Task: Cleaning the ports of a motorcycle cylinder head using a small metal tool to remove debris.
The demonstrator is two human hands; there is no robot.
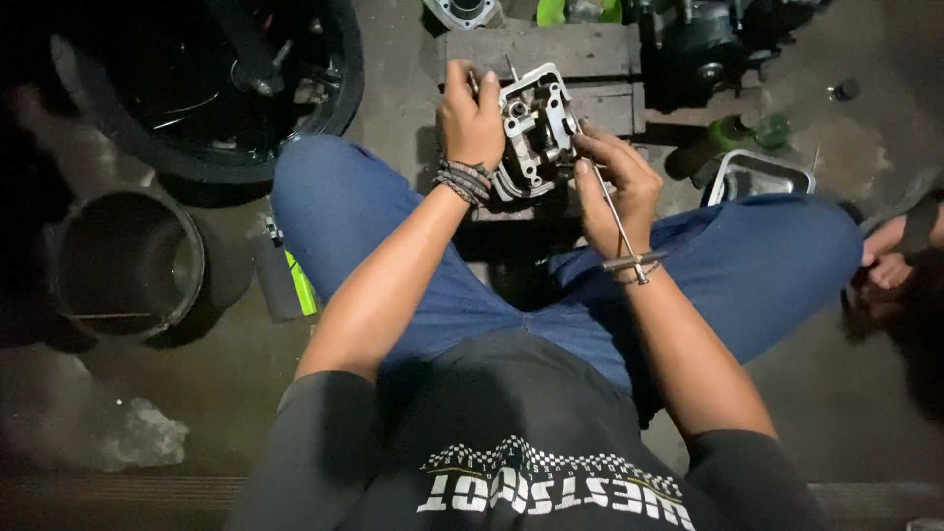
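Crowding the floor around the seated person are a black tyre point(211, 93) at the far left, a dark round bucket point(123, 261) nearer on the left, and a crumpled pale rag point(143, 433) at the near left. A wooden block point(580, 54) lies at the far middle, just beyond the hands, with a dark engine part point(703, 49) to its right. A green bottle point(733, 133) lies beside a shiny metal tray point(757, 177) at the right, partly hidden behind the person's right knee. Another person's foot point(890, 256) shows at the right edge.

Between the knees, over the block's near edge, the left hand point(470, 118) is wrapped around the left side of a silver cylinder head point(536, 128), fingers curled over its top, holding it upright. The right hand point(615, 182) pinches a thin T-handle tool point(619, 226) near its tip, fingers pressed together on the shaft. The tip meets the head's right side; the crossbar lies near the right wrist.
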